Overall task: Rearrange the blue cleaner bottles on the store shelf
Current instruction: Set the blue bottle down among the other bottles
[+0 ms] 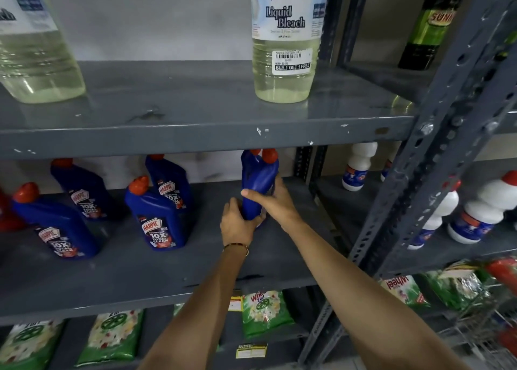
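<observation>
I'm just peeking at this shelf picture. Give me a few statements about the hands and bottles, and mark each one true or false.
1. Both hands hold blue bottles on the middle shelf. True: the left hand grips low, the right hand higher up, on what look like two blue bottles pressed together.
2. The blue bottles have green caps. False: the caps are red-orange.
3. A liquid bleach bottle stands on the shelf above. True.
4. The four Harpic bottles to the left are lying flat. False: they stand upright.
5. The green packets sit on the top shelf. False: they are below the blue bottles.
</observation>
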A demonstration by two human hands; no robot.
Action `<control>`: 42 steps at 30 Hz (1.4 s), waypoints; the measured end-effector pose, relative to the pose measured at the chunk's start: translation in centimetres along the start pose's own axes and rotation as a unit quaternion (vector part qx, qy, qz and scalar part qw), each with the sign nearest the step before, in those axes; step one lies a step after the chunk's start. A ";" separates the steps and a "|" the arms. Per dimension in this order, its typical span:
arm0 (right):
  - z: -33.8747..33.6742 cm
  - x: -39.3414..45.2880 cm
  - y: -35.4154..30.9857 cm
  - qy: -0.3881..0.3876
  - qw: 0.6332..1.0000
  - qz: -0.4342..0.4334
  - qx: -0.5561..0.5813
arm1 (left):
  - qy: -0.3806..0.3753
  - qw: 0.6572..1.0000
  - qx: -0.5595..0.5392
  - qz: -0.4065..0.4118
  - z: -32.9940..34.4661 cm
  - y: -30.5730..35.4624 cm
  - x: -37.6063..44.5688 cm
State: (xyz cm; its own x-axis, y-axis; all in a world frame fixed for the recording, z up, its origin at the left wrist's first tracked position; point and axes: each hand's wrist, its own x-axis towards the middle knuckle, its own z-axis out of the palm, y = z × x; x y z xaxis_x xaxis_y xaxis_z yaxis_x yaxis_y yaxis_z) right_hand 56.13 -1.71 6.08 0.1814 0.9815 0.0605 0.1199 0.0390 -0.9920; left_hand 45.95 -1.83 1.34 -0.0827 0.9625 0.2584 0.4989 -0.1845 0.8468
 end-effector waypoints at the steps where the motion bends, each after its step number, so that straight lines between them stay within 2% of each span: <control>1: 0.4 0.0 -0.1 0.032 0.999 0.011 0.006 | -0.001 1.000 0.014 0.012 0.0 0.0 -0.1; 4: 0.7 0.4 -0.3 0.109 0.993 0.030 0.017 | -0.017 0.997 0.049 0.053 -0.1 -0.1 -0.4; 7: 0.4 0.5 -0.4 0.112 0.993 0.027 -0.006 | -0.083 0.994 0.022 0.069 -0.3 -0.4 -0.2; 11: -0.4 0.5 -1.1 0.071 0.997 0.016 -0.027 | -0.184 0.981 -0.065 0.018 -0.9 -0.7 0.8; 16: -2.1 0.8 -1.3 -0.017 0.999 0.031 -0.038 | -0.281 0.954 -0.104 -0.023 -1.2 -0.7 2.5; 18: -2.3 0.8 -1.4 -0.054 0.996 0.032 -0.055 | -0.298 0.947 -0.113 -0.027 -1.0 -0.7 3.0; 21: -2.8 0.9 -1.6 -0.086 0.993 0.032 -0.075 | -0.273 0.956 -0.101 -0.034 -0.7 -1.0 3.2; 26: -3.3 1.6 -2.0 -0.105 0.985 0.036 -0.133 | -0.184 0.979 -0.069 -0.046 0.4 -1.2 2.7; 32: -3.6 2.5 -1.2 -0.120 0.973 0.065 -0.184 | -0.144 0.987 -0.019 -0.070 1.7 -1.6 1.9; 37: -3.2 2.9 -0.7 -0.129 0.975 0.071 -0.165 | -0.146 0.982 -0.070 -0.098 1.9 -2.0 1.9; 42: -3.7 2.2 1.8 -0.078 0.985 0.121 -0.092 | -0.159 0.980 -0.074 -0.093 1.9 -2.6 1.6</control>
State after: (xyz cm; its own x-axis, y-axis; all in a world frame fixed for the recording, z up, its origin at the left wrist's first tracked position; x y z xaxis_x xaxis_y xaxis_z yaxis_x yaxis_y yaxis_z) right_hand 60.36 -0.22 4.83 0.0769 0.9753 -0.2069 0.2696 -0.2201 -0.9375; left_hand 46.15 0.58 -1.34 0.1243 0.9913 -0.0438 0.3678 -0.0050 0.9299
